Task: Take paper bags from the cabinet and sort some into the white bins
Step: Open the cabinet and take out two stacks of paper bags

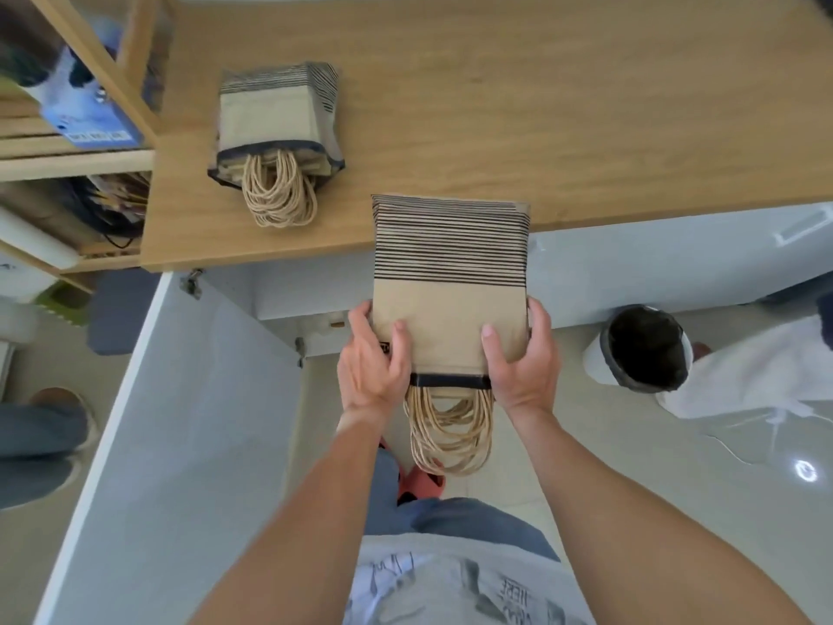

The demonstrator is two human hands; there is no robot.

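Note:
I hold a thick stack of brown paper bags with black stripes (450, 268) flat in front of me, its far end over the front edge of the wooden counter (541, 106). My left hand (374, 358) grips the stack's left side and my right hand (523, 354) grips its right side. The stack's twine handles (448, 435) hang down toward me. A second stack of the same bags (277, 124) lies on the counter at the left, with its handles spilling toward the front edge. No white bins are in view.
An open white cabinet door (171, 444) stands out at the lower left. A black-lined waste bin (644, 349) stands on the tiled floor at the right. Wooden shelving (76, 160) with a blue box sits at the far left. Another person's legs show at the left edge.

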